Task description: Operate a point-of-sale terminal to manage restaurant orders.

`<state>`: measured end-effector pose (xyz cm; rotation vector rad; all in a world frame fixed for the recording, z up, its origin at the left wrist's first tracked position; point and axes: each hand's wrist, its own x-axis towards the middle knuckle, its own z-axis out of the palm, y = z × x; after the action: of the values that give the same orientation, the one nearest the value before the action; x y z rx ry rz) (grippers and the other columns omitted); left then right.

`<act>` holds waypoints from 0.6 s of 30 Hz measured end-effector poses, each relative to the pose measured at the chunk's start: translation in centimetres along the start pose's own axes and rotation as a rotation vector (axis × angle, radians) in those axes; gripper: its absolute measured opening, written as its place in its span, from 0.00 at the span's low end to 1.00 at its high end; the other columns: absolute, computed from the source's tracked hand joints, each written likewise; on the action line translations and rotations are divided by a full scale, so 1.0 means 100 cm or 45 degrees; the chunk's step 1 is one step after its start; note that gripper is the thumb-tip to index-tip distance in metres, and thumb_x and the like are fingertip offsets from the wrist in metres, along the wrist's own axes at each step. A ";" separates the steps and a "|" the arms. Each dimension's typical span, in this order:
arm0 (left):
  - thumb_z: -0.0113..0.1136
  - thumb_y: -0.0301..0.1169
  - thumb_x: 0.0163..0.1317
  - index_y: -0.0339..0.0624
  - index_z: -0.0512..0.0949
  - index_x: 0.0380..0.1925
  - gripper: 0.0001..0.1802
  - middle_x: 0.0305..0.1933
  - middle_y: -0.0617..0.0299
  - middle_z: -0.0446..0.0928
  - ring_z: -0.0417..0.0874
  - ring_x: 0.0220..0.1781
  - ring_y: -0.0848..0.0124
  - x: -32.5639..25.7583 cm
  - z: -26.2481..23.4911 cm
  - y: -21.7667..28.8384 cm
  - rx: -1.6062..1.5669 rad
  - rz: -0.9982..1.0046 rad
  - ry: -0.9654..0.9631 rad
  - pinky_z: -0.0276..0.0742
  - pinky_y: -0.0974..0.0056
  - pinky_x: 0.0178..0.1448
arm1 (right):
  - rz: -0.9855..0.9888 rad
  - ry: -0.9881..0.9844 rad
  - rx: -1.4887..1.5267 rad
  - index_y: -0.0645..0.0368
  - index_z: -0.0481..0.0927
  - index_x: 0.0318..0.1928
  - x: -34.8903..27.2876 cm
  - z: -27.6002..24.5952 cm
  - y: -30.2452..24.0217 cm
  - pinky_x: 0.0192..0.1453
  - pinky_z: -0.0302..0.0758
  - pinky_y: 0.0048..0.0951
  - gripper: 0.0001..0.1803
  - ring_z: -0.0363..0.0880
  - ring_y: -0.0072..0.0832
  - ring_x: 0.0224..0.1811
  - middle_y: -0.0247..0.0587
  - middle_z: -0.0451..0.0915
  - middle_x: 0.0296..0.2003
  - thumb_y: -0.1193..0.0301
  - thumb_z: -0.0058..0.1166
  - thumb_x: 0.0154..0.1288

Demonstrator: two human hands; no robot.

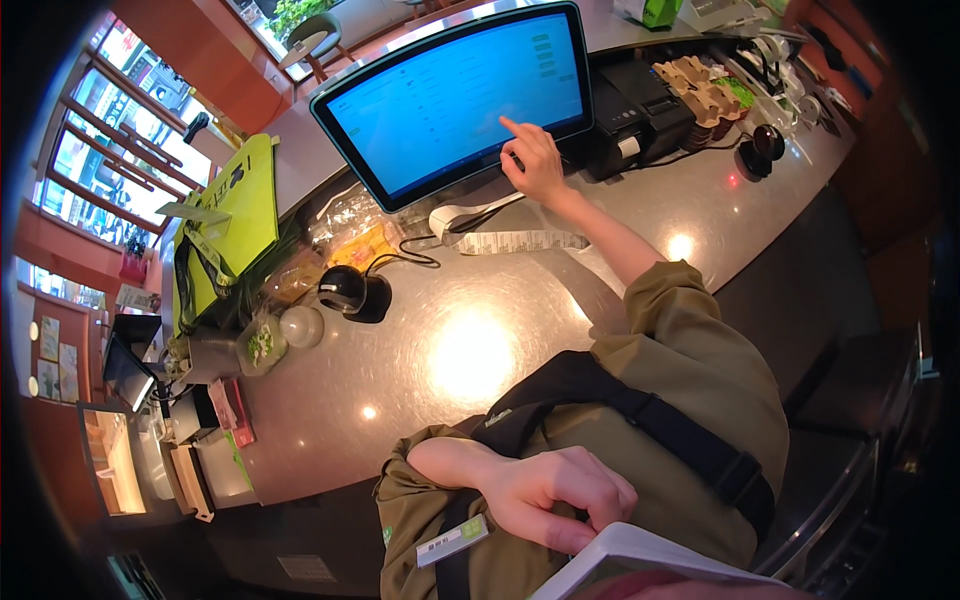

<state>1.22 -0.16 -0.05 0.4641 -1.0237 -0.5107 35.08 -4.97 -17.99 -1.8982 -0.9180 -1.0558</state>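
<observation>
My right hand (pixel 533 162) reaches forward to a touchscreen monitor (pixel 430 90) with a lit blue display. Its index finger is stretched out at the lower right part of the screen, while the other fingers curl loosely, holding nothing. Whether the fingertip touches the glass I cannot tell. Close to my body, my left hand (pixel 555 495) is closed with bent fingers beside a white-edged object (pixel 640 548) at the bottom of the view. What that hand holds, if anything, is hidden. Below the monitor, a curling paper receipt strip (pixel 520 242) lies on the metal counter (pixel 560 360).
A black receipt printer (pixel 635 120) and egg-carton trays (pixel 700 95) stand right of the monitor. Black round scanners (pixel 345 290) sit on the counter left and far right (pixel 762 150), with cables. A yellow-green bag (pixel 230 215) and plastic-wrapped food (pixel 365 245) are at the left.
</observation>
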 end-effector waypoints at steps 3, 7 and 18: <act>0.58 0.29 0.69 0.32 0.75 0.31 0.11 0.26 0.55 0.74 0.73 0.28 0.59 0.000 0.001 0.000 -0.021 -0.001 0.021 0.67 0.61 0.32 | -0.033 0.004 0.009 0.59 0.77 0.28 0.002 0.006 -0.005 0.58 0.69 0.41 0.04 0.75 0.42 0.56 0.45 0.77 0.60 0.73 0.58 0.55; 0.58 0.30 0.69 0.32 0.76 0.31 0.11 0.26 0.55 0.74 0.73 0.28 0.59 -0.001 0.001 0.001 -0.017 0.011 0.028 0.67 0.60 0.33 | -0.049 -0.024 0.010 0.59 0.77 0.28 0.002 0.010 -0.008 0.58 0.69 0.41 0.04 0.75 0.42 0.56 0.45 0.77 0.60 0.73 0.58 0.55; 0.49 0.31 0.72 0.28 0.77 0.35 0.15 0.29 0.51 0.77 0.78 0.27 0.57 -0.005 0.000 0.001 0.044 0.065 -0.024 0.70 0.57 0.32 | -0.128 -0.057 0.048 0.60 0.77 0.27 0.013 0.019 -0.020 0.58 0.70 0.41 0.05 0.75 0.42 0.55 0.43 0.78 0.59 0.73 0.58 0.55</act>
<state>0.99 0.19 -0.37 0.4634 -1.0610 -0.4533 34.56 -2.16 -16.98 -1.8676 -1.0615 -1.0511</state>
